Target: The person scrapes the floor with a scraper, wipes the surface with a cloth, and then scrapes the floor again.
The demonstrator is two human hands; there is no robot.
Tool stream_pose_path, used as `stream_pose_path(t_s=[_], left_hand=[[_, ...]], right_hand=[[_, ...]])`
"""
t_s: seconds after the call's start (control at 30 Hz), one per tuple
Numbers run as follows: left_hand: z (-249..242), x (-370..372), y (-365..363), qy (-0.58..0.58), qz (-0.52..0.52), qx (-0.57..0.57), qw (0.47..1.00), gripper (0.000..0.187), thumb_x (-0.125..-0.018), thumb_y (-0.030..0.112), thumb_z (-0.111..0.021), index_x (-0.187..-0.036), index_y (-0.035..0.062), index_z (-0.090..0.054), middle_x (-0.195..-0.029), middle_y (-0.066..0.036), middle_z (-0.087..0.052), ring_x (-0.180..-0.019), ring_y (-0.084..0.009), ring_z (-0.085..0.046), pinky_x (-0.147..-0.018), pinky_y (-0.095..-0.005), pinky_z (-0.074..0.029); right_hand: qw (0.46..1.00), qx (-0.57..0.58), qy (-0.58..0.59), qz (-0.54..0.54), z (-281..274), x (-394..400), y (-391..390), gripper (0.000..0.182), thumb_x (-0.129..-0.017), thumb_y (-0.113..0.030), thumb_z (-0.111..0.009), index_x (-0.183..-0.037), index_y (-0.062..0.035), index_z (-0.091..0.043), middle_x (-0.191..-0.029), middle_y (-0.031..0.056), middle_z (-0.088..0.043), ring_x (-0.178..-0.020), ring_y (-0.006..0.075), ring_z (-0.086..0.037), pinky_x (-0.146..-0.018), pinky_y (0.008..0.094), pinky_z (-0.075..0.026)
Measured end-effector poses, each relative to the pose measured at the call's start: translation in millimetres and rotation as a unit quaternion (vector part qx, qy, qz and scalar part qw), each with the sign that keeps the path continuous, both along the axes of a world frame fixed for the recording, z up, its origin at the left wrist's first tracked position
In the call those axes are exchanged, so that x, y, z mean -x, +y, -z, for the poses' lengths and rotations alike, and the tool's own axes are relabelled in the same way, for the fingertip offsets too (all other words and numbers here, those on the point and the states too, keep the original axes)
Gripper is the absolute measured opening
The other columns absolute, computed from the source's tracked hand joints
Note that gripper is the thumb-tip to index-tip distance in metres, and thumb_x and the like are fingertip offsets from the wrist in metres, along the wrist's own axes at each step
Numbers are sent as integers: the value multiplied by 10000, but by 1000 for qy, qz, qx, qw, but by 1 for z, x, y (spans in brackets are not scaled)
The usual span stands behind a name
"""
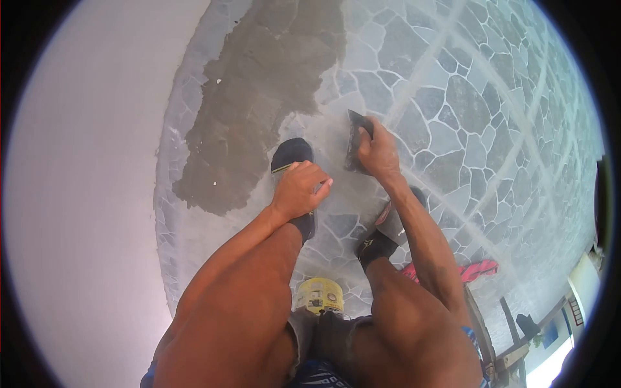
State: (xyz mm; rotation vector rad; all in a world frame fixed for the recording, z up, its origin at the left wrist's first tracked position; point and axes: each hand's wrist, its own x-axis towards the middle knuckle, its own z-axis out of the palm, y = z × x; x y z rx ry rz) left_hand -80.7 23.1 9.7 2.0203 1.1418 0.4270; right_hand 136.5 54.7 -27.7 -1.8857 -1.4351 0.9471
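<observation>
My right hand (380, 152) is closed around a dark, wide-bladed putty knife (354, 139), its blade close over the stone-patterned floor (404, 48). Some of the blade lies behind my fingers. Over my left shoe (292, 152), my left hand (301, 189) is loosely curled, with nothing showing in it. Ahead and to the left, a rough-edged patch of wet-looking grey mortar (249, 97) covers the stone pattern. Greyish smears mark the floor between my feet.
A yellow bucket (320, 294) stands between my legs. Beside my right leg lies a pink cloth (479, 269). A plain pale wall (97, 161) runs along the left. Wooden pieces (514, 355) stand at the lower right. My right shoe (390, 223) is just below the putty knife.
</observation>
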Motion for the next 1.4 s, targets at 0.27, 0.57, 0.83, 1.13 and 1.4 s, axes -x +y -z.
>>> stream_pose_path(t_s=[0.27,0.57,0.83,1.13,1.4], left_hand=[[2,0,0,-1,-8,0,1000,61,-847,136,-718,-819,98,-681,-763,-22,-623,-738,-215,-578,-695,-363,-417],[0,2,1,-2,-5,18,1000,77,-849,138,-716,-800,91,-680,-774,-24,-630,-743,-222,-583,-700,-364,-421],[-1,-2,5,6,-6,-2,1000,73,-843,134,-719,-801,89,-679,-773,-27,-635,-753,-224,-586,-701,-363,-420],[5,1,0,-6,-10,-8,1000,58,-847,126,-719,-815,103,-678,-741,-6,-615,-708,-198,-564,-687,-352,-407],[-1,2,0,2,-12,35,999,80,-851,151,-713,-800,92,-693,-774,-21,-647,-761,-218,-591,-716,-367,-423]], right_hand=[[998,-37,-38,-24,4,-4,-16,233,-928,-54,-599,-1150,10,-625,-985,271,-692,-915,454,-672,-776,461,-519],[995,102,8,17,-18,-19,-22,248,-948,-166,-574,-1149,-24,-598,-990,266,-674,-936,481,-633,-807,526,-492],[997,39,-62,-7,-1,14,26,279,-938,-166,-621,-1145,21,-618,-921,286,-698,-877,479,-671,-756,490,-515],[996,93,-12,-11,-23,-29,-15,348,-928,-220,-635,-1155,44,-642,-968,302,-695,-945,475,-669,-804,474,-524],[990,85,-85,-70,-13,-17,28,361,-928,-221,-639,-1169,48,-628,-947,309,-686,-931,481,-663,-793,491,-515]])
